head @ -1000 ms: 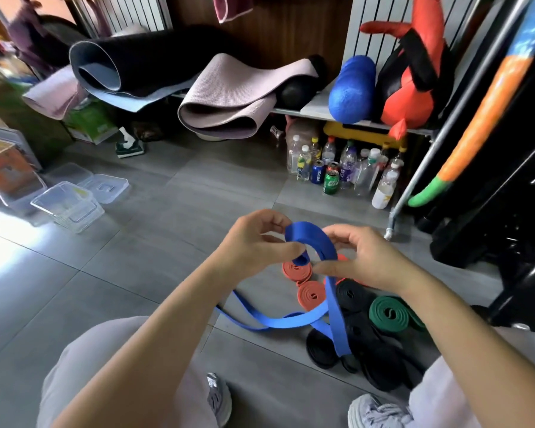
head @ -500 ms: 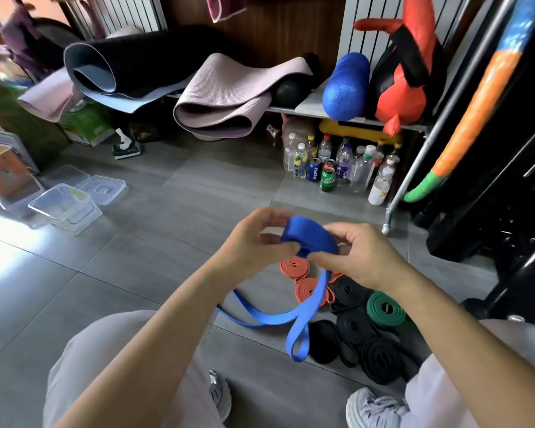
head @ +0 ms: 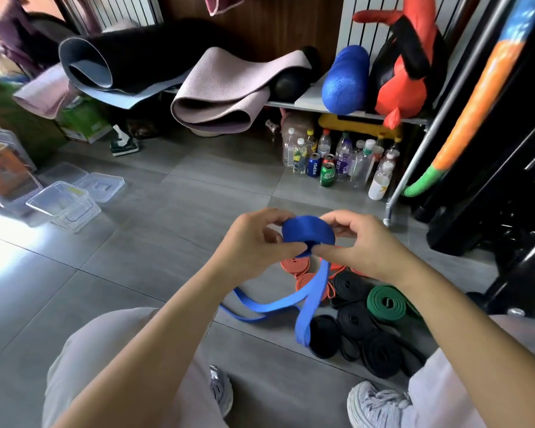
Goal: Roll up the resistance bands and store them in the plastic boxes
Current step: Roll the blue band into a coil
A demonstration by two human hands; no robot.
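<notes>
**Blue band half rolled between both hands**

At frame centre you hold the blue resistance band (head: 307, 234), a wide flat strap wound into a thick coil. Your left hand (head: 255, 247) and right hand (head: 363, 245) both pinch that coil from either side; its loose tail (head: 306, 307) hangs down and loops onto the grey floor (head: 167, 242). Below it lie rolled orange bands (head: 295, 265), black bands (head: 355, 319) and a green band (head: 386, 302). The clear plastic boxes (head: 63, 203) sit at left, well apart. In the upper right, a blue can (head: 314, 165) among the bottles reads "PEPSI".
</notes>
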